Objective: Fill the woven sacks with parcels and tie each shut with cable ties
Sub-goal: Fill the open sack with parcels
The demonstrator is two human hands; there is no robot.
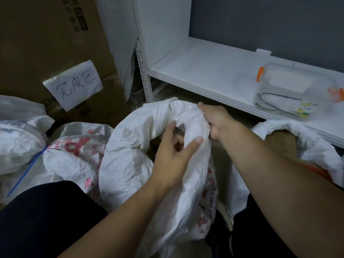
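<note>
While left hand [173, 151] and right hand [216, 120] grip the sack [128, 157], tied sacks [20, 142] and a shelf [204, 71] flank it.

Crinkly matt woven-plastic sack [130, 161], smooth white shelf [204, 67], clear plastic tub [297, 84]

- It was a parcel storeroom.
- Cardboard boxes [46, 43] bearing a handwritten sign [74, 84] stood beside a white metal shelf [204, 67].
- Tied sacks [18, 142] lay piled nearby.
</note>
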